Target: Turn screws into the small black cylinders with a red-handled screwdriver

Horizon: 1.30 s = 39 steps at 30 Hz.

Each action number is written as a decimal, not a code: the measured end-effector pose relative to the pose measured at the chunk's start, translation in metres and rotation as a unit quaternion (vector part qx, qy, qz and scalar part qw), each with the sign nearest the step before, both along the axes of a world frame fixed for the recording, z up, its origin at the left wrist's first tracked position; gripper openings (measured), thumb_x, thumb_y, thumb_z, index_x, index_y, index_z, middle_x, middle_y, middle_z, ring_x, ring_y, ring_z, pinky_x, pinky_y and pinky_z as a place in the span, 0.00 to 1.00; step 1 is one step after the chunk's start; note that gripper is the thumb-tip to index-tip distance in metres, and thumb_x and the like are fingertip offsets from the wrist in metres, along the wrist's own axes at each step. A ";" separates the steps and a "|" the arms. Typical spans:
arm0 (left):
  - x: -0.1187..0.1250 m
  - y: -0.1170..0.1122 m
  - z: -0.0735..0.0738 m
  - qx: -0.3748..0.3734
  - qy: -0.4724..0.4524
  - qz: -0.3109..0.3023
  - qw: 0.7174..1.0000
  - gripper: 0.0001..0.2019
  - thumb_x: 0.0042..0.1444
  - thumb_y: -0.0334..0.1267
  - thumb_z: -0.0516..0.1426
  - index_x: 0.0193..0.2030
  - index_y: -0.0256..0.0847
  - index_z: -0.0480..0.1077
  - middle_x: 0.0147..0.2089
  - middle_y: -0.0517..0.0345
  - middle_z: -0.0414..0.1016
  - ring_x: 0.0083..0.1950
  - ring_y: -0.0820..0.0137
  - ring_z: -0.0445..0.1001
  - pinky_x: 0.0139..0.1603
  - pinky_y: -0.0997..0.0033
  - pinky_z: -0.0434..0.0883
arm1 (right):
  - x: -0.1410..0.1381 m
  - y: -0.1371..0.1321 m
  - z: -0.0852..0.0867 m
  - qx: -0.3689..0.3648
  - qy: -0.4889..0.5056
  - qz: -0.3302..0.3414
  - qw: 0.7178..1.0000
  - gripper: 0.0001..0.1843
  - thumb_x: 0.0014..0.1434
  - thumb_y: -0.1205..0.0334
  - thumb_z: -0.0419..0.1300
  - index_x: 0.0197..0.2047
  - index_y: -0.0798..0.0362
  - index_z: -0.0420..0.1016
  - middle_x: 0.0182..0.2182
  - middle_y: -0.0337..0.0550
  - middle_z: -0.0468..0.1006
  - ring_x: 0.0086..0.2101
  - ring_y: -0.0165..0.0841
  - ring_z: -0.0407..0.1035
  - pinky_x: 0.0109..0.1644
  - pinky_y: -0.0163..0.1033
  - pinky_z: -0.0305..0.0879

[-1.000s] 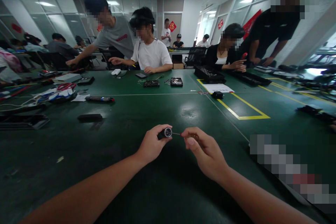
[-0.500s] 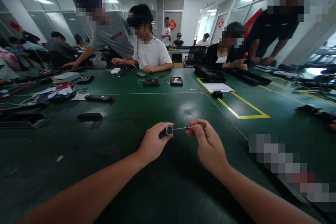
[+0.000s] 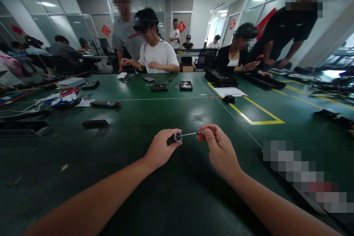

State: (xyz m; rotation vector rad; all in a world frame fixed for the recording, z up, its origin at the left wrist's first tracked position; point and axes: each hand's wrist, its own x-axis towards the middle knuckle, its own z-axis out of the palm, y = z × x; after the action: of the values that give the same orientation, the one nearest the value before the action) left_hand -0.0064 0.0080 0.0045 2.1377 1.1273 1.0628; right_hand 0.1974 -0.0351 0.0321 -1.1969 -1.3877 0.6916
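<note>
My left hand (image 3: 162, 148) is closed round a small dark cylinder (image 3: 177, 137) with a silvery ring at its end, which faces right. Between the thumb and fingers of my right hand (image 3: 219, 149) is the red, see-through handle of a screwdriver (image 3: 189, 134). Its thin metal shaft points left, and the tip sits in or at the cylinder's ringed end; the tip itself is hidden. Both hands are above the green table (image 3: 132, 188).
A pen-shaped electric tool (image 3: 105, 104) and a black block (image 3: 95, 123) lie to the left, near tangled cables (image 3: 65, 97). Ahead are two hard drives (image 3: 186, 85), and a small black part (image 3: 229, 99) by a white sheet (image 3: 231, 92). Co-workers sit and stand across the table.
My hands hold nearly the same place, with the screwdriver handle rolled slightly in my right fingers. Across the table, the person in grey has straightened up from leaning over.
</note>
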 end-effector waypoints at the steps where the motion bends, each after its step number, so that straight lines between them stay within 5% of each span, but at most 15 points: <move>1: 0.000 0.000 0.000 0.001 -0.001 0.000 1.000 0.19 0.57 0.32 0.65 0.55 0.45 0.74 0.53 0.55 0.78 0.54 0.61 0.75 0.58 0.55 0.70 | 0.000 -0.001 0.001 0.004 -0.015 -0.001 1.000 0.14 0.70 0.50 0.52 0.45 0.50 0.71 0.34 0.43 0.78 0.36 0.37 0.74 0.44 0.45 0.70; 7: 0.000 0.000 0.000 0.000 -0.010 0.009 1.000 0.19 0.57 0.31 0.65 0.55 0.43 0.74 0.54 0.54 0.78 0.56 0.61 0.75 0.60 0.56 0.69 | 0.001 -0.002 0.003 0.017 -0.060 0.007 0.998 0.13 0.71 0.51 0.52 0.46 0.50 0.71 0.34 0.42 0.79 0.36 0.36 0.74 0.43 0.43 0.69; 11: 0.000 0.000 0.000 0.012 -0.029 -0.003 0.999 0.17 0.56 0.30 0.65 0.53 0.43 0.75 0.53 0.54 0.78 0.55 0.63 0.75 0.59 0.59 0.69 | 0.001 -0.006 0.003 0.007 -0.047 0.068 0.997 0.14 0.71 0.49 0.52 0.48 0.49 0.71 0.24 0.34 0.72 0.27 0.33 0.70 0.34 0.38 0.66; 15: 0.000 0.000 -0.001 0.016 -0.011 -0.009 1.000 0.17 0.56 0.31 0.66 0.53 0.44 0.75 0.52 0.54 0.77 0.55 0.62 0.74 0.60 0.57 0.69 | 0.000 -0.013 0.006 0.018 -0.061 0.055 0.996 0.20 0.71 0.47 0.50 0.41 0.50 0.76 0.18 0.33 0.67 0.23 0.31 0.67 0.29 0.37 0.62; 18: 0.000 0.000 -0.002 0.010 -0.007 -0.011 1.000 0.18 0.56 0.31 0.66 0.53 0.44 0.75 0.52 0.54 0.77 0.56 0.62 0.74 0.60 0.56 0.68 | 0.000 -0.014 0.008 0.013 -0.100 0.031 0.994 0.20 0.71 0.48 0.51 0.39 0.51 0.78 0.21 0.36 0.70 0.22 0.31 0.67 0.28 0.37 0.62; 23: -0.001 0.001 -0.002 -0.006 -0.018 0.008 1.000 0.17 0.55 0.28 0.65 0.52 0.44 0.75 0.51 0.55 0.77 0.54 0.63 0.74 0.59 0.58 0.70 | 0.000 -0.011 0.008 0.011 -0.106 0.018 0.994 0.14 0.67 0.51 0.57 0.50 0.50 0.75 0.35 0.43 0.80 0.34 0.37 0.75 0.36 0.40 0.69; 29: -0.001 0.001 -0.001 -0.009 -0.027 0.002 1.000 0.17 0.55 0.27 0.65 0.51 0.43 0.76 0.50 0.55 0.77 0.53 0.63 0.75 0.59 0.58 0.70 | 0.000 -0.011 0.007 0.010 -0.102 0.076 0.992 0.14 0.70 0.53 0.53 0.52 0.49 0.72 0.27 0.37 0.75 0.29 0.33 0.72 0.33 0.38 0.66; 32: -0.001 0.001 -0.001 -0.017 -0.025 0.002 1.000 0.17 0.55 0.27 0.65 0.51 0.43 0.76 0.51 0.55 0.77 0.54 0.64 0.74 0.59 0.59 0.70 | -0.001 -0.011 0.008 0.027 -0.120 0.095 0.988 0.14 0.70 0.51 0.53 0.42 0.49 0.76 0.25 0.36 0.72 0.27 0.32 0.69 0.31 0.37 0.64; 35: -0.001 0.002 -0.001 -0.016 -0.027 0.000 1.000 0.18 0.55 0.27 0.65 0.51 0.43 0.76 0.51 0.55 0.77 0.54 0.63 0.74 0.60 0.58 0.70 | -0.002 -0.012 0.010 0.016 -0.146 0.076 0.986 0.19 0.71 0.51 0.51 0.37 0.50 0.78 0.21 0.35 0.70 0.23 0.31 0.66 0.27 0.37 0.60; 39: -0.001 0.003 -0.002 -0.016 -0.030 0.006 0.999 0.17 0.55 0.27 0.64 0.51 0.43 0.76 0.51 0.54 0.77 0.54 0.63 0.75 0.59 0.58 0.70 | -0.004 -0.011 0.011 0.003 -0.146 0.016 0.989 0.14 0.67 0.52 0.57 0.47 0.50 0.77 0.27 0.39 0.77 0.26 0.34 0.70 0.27 0.37 0.61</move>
State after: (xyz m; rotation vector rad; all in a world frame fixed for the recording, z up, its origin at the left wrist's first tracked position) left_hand -0.0077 0.0106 0.0029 2.0634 1.1235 1.0989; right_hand 0.1939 -0.0464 0.0430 -1.3112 -1.6532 0.5477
